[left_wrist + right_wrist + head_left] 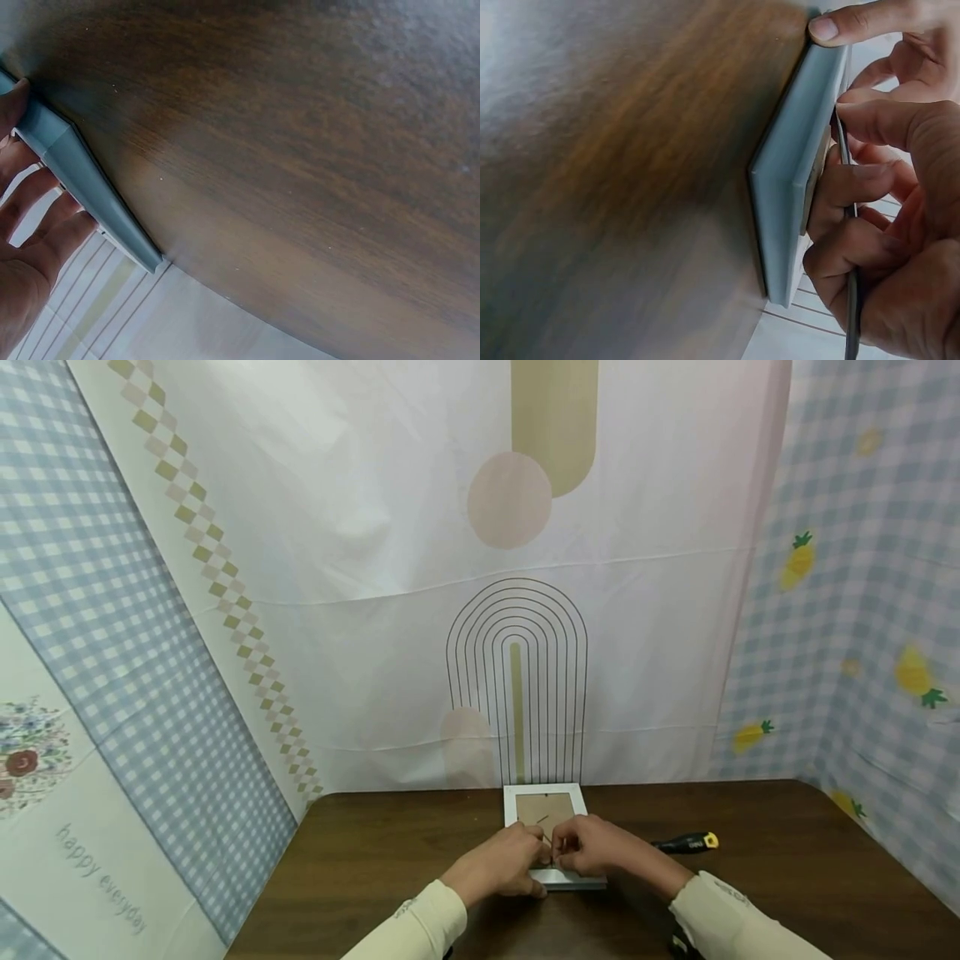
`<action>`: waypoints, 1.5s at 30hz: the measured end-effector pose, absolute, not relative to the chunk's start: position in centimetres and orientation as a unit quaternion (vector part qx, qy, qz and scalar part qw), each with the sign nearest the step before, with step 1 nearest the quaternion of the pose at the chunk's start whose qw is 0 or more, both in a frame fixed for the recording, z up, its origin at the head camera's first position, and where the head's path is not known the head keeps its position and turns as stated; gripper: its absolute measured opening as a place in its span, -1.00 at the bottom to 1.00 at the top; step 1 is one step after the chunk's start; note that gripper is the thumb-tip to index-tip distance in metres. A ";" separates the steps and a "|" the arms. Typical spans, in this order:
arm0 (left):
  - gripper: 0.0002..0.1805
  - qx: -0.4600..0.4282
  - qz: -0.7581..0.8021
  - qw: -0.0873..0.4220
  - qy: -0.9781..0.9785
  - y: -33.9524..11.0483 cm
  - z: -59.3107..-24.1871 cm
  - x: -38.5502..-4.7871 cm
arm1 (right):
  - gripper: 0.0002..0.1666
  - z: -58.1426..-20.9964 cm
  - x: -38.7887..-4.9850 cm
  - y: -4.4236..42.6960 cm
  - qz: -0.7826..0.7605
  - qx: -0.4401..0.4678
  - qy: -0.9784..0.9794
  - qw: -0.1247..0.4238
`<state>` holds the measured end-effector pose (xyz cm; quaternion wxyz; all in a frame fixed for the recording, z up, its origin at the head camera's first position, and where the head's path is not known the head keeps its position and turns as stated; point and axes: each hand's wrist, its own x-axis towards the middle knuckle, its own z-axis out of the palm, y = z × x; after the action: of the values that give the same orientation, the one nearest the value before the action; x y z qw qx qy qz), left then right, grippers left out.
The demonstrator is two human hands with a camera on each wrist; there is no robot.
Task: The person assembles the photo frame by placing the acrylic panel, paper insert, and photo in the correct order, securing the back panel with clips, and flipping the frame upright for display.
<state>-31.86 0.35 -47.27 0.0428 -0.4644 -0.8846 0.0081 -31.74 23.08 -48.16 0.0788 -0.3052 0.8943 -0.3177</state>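
A white picture frame (511, 806) lies on the table with its brown backing board (536, 807) facing up. My left hand (510, 860) grips the frame's near left corner, the thumb (826, 30) against the outer edge and the fingers over the back. Curled over the near part of the frame, my right hand (596, 846) holds a screwdriver by its thin metal shaft (853, 300). The screwdriver's black handle (684, 844) with a yellow end sticks out to the right of that hand. The fingertips of both hands nearly meet, and they hide the shaft's tip.
The dark brown wooden table (390, 835) extends to both sides of the frame. A patterned white cloth (375, 652) hangs behind the table's back edge, with checked blue cloth (787, 677) at the right. A dark object, partly hidden, lies by the right sleeve (720, 910).
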 end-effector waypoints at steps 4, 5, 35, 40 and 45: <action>-0.67 -0.479 0.004 0.056 -0.876 0.2 -47.8 -32.3 | -0.83 -48.0 -31.9 23.0 -0.326 -0.294 0.894 0.090; -0.68 -0.481 0.004 0.058 -0.875 0.2 -47.8 -32.3 | -0.83 -48.0 -32.0 23.0 -0.327 -0.292 0.894 0.093; -0.68 -0.448 0.007 0.029 -0.893 0.6 -47.0 -31.5 | -0.83 -47.6 -32.8 22.4 -0.430 -0.201 0.861 0.183; -0.69 -0.452 0.013 0.031 -0.891 0.6 -47.1 -31.6 | -0.69 -47.6 -32.9 22.3 -0.441 -0.162 0.861 0.196; -0.70 -0.456 0.014 0.031 -0.889 0.6 -47.1 -31.6 | -0.62 -47.4 -32.9 22.3 -0.438 -0.123 0.867 0.205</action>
<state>-31.62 0.64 -47.12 0.0306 -0.4560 -0.8893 0.0143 -32.89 22.26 -47.41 0.2049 -0.1229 0.8666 -0.4380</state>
